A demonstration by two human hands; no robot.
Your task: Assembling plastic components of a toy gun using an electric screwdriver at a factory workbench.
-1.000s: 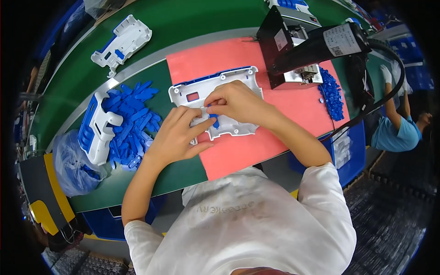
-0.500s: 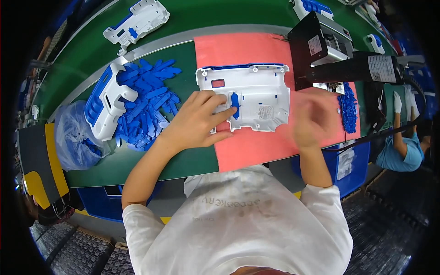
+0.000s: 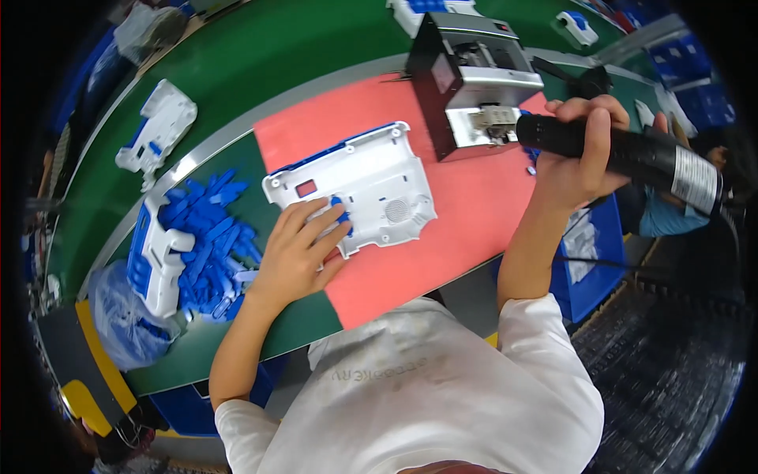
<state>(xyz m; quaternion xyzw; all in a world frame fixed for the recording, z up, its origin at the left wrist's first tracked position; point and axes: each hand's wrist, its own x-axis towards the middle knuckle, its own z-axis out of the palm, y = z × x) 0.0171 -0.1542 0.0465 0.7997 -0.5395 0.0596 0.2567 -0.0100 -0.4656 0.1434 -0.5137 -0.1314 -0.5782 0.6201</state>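
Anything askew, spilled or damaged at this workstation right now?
Nothing looks damaged. The white plastic housing lies at an angle on the red mat, pinned by the left hand. Loose blue plastic parts lie heaped on the green belt. The right hand grips a black power screwdriver.

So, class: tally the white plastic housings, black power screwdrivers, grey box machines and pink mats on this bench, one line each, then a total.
White plastic housings: 3
Black power screwdrivers: 1
Grey box machines: 1
Pink mats: 1
Total: 6

Green bench, red mat, blue parts
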